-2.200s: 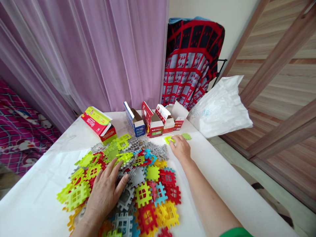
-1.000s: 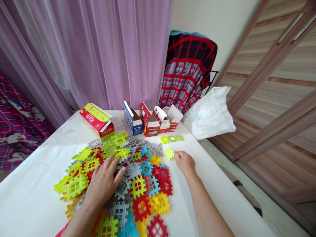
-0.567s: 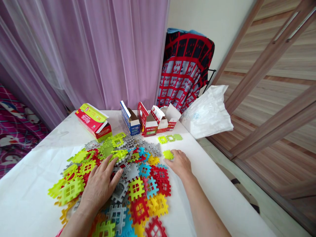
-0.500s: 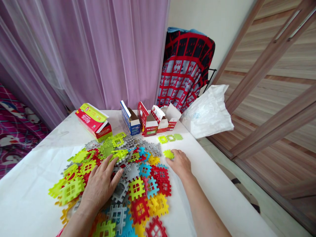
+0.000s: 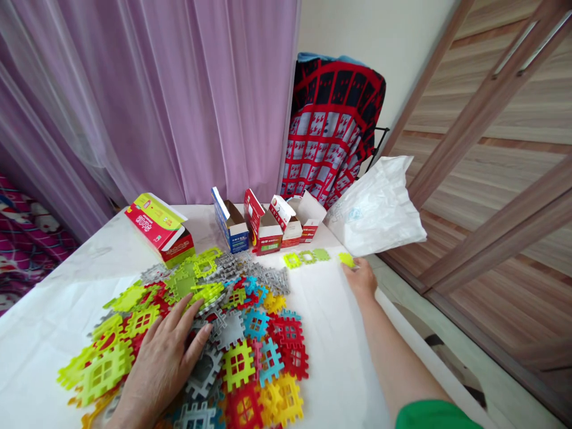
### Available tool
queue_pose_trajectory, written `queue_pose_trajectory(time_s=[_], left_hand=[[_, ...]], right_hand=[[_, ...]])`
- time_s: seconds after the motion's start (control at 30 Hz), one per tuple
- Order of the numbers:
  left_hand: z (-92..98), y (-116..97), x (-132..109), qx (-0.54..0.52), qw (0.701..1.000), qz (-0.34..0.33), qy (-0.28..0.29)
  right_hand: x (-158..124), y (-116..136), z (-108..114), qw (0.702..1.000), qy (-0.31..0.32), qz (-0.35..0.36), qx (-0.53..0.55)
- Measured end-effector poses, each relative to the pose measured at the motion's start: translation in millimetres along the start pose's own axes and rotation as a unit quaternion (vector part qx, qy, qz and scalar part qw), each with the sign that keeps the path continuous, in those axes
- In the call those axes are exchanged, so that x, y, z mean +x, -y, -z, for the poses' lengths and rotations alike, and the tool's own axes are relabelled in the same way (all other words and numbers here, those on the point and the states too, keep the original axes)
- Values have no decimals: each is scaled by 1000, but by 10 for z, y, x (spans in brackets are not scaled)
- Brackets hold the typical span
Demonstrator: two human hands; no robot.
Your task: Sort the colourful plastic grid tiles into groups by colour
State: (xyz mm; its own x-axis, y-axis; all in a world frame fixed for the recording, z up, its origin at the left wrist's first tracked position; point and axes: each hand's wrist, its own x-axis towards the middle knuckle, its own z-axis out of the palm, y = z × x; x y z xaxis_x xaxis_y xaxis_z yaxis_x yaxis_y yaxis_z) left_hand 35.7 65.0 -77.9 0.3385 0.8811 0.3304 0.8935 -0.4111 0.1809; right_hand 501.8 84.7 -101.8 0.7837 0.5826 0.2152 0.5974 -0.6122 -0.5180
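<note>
Head view: your two hands are well apart.

Your right hand [image 5: 361, 277] is pinched on a lime piece [image 5: 347, 260], which pokes out past the fingertips on the far side. It's near the right edge of the surface [image 5: 333, 333]; can't tell if the piece touches down. Green sleeve [image 5: 431, 414] shows on that arm.

Your left hand [image 5: 163, 345] lies palm down over the pile of plastic pieces [image 5: 231, 329], fingers loosely spread, tips at a lime stack [image 5: 209, 292]. Thumb is by the grey part; contact there unclear. Pile is mostly lime to the left of that hand; grey, red, blue and yellow to its right.

Row of three green pieces [image 5: 321, 255] lies flat just left of your right hand, well apart from your left.

Beyond your left hand: red-and-lime box [image 5: 154, 229], tilted away. Beyond and between both hands: blue box [image 5: 239, 239], red box [image 5: 270, 241], then two red-and-white boxes [image 5: 290, 235], flaps up. White bag [image 5: 379, 205] is just beyond your right hand.
</note>
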Motion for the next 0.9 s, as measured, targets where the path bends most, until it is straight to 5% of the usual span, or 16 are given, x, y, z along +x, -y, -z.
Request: queue_pose_trajectory(time_s=[0.33,0.7,0.9], left_hand=[[-98,110,-37,15,1000,-9,10],[25,-11,4,15,999,12,38],[69,-64,18,32,998,15,45]], right_hand=[[352,74,-125,997,47,30,-56],[442,-19,-190,996,55,72,23],[73,-42,-164,979,61,108,160]])
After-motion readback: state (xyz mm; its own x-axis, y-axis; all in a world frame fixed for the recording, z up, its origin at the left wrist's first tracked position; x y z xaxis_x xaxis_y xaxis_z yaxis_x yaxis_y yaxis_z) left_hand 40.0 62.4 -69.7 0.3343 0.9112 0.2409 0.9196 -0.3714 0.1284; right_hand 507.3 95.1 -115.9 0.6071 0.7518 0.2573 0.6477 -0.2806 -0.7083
